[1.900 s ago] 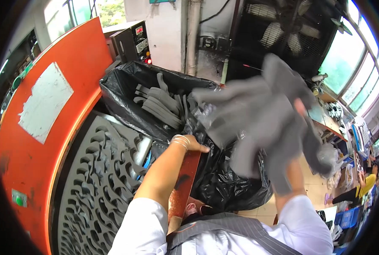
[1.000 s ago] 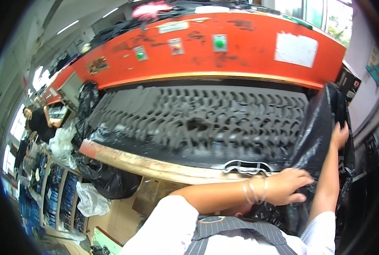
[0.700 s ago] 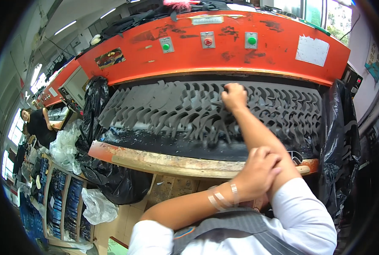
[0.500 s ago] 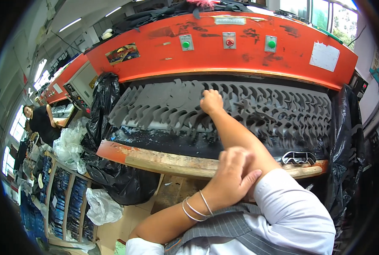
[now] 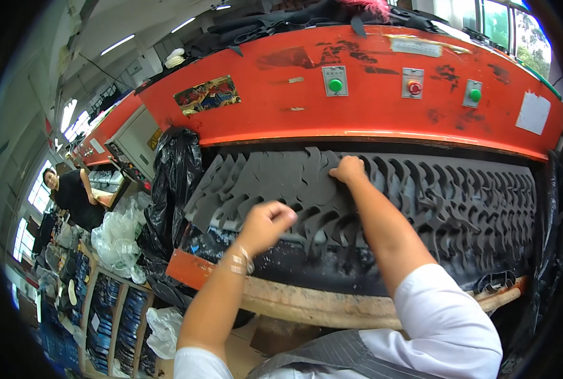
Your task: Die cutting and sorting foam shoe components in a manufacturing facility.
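Observation:
A cut sheet of dark grey foam (image 5: 275,175) lies on the machine bed, its right part slit into rows of curved, crescent-like strips. At the sheet's far edge, my right hand (image 5: 349,169) is closed with its fingertips on a grey foam piece (image 5: 320,165) beside the uncut-looking area. My left hand (image 5: 265,226) hovers over the near part of the sheet, fingers curled toward the thumb. Whether anything sits inside those fingers is hidden. A metal cutting die (image 5: 495,282) with a curved outline rests at the bed's near right edge.
Behind the bed rises an orange machine beam (image 5: 281,95) with green and red buttons. A worn wooden rail (image 5: 319,303) borders the near side. Black plastic bags (image 5: 175,170) hang at both ends. Racks (image 5: 107,316) and a co-worker (image 5: 76,196) are at the left.
My left hand has moved left and forward, away from my right forearm to above the foam. My right hand stays at the sheet's far edge. The view has shifted left.

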The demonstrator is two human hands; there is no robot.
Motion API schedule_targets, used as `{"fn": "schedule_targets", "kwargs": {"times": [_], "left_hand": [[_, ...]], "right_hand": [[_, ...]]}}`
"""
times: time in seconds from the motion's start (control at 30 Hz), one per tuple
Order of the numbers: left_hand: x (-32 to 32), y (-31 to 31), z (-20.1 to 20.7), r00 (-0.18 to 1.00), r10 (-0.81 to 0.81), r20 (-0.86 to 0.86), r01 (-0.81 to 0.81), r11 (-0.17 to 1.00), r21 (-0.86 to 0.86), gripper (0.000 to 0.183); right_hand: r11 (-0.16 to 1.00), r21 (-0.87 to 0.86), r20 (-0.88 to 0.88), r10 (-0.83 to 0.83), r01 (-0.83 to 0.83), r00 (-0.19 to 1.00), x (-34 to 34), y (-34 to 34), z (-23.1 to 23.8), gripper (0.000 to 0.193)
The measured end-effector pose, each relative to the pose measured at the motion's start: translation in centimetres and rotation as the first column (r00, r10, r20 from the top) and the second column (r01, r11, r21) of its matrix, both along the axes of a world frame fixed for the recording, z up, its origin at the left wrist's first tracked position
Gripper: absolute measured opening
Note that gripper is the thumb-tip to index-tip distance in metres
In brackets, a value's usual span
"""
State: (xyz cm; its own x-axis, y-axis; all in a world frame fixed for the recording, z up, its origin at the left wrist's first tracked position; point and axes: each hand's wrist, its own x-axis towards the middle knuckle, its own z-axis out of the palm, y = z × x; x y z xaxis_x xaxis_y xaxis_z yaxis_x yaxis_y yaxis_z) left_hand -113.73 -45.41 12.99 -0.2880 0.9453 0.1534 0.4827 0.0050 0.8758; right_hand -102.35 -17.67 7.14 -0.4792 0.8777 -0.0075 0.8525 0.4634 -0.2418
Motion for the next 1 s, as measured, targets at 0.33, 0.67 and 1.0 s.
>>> {"fn": "schedule_targets", "kwargs": {"times": [0.33,0.67,1.0], "left_hand": [[-24.2,21.1,-11.9,0.646,0.276,-0.711,-0.371,0.928,0.022,0.034],[-29.6,23.8,-5.5,0.884,-0.096,-0.458,-0.297,0.640,-0.708,0.079],[-32.7,19.4,-10.9,0.979,0.201,0.036,-0.193,0.969,-0.155,0.084]], "right_hand": [[0.629,-0.777,-0.360,-0.478,0.027,0.801,-1.0,5.8,-0.6,0.080],[0.801,-0.544,-0.839,-0.528,-0.251,0.134,5.5,-7.7,3.1,0.071],[0.862,-0.474,-0.836,-0.376,-0.181,0.399,-5.8,-4.5,7.7,0.065]]}}
